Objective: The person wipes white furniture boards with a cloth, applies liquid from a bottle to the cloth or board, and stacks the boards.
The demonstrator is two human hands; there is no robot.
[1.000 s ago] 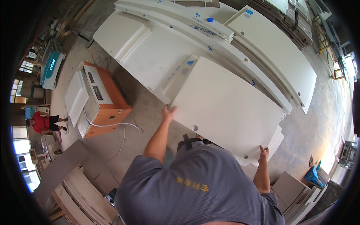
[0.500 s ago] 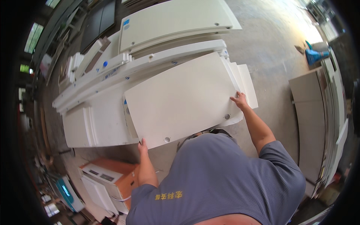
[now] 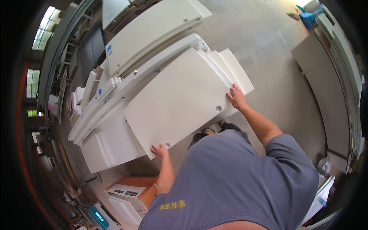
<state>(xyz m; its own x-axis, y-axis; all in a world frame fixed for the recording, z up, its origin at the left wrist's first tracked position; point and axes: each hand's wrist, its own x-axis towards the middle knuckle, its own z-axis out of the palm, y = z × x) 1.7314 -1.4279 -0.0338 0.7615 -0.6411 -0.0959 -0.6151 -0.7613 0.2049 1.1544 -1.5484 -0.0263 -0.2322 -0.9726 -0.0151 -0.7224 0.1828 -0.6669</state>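
A large white panel [image 3: 174,96] with slightly bowed ends and two round holes by its near edge lies tilted across a stack of similar boards in front of me. My left hand [image 3: 161,151] rests at its near left corner, fingers spread on the top face beside one hole. At the right edge, my right hand [image 3: 237,96] grips the panel, the thumb on top and the fingertips over the side. More white panels [image 3: 234,69] stick out from beneath on the right. What lies under the panel's middle is hidden.
Further white panels [image 3: 153,34] are stacked beyond, with long white strips [image 3: 142,73] between. An orange and white cabinet [image 3: 143,188] stands at lower left. Grey boards [image 3: 326,80] lean at right, near a blue dustpan-like object [image 3: 308,19]. Concrete floor lies between.
My view has turned, so the stack appears rotated. My left hand has gone from pinching the corner to lying with its fingers on the top face. My right hand stays at the right edge.
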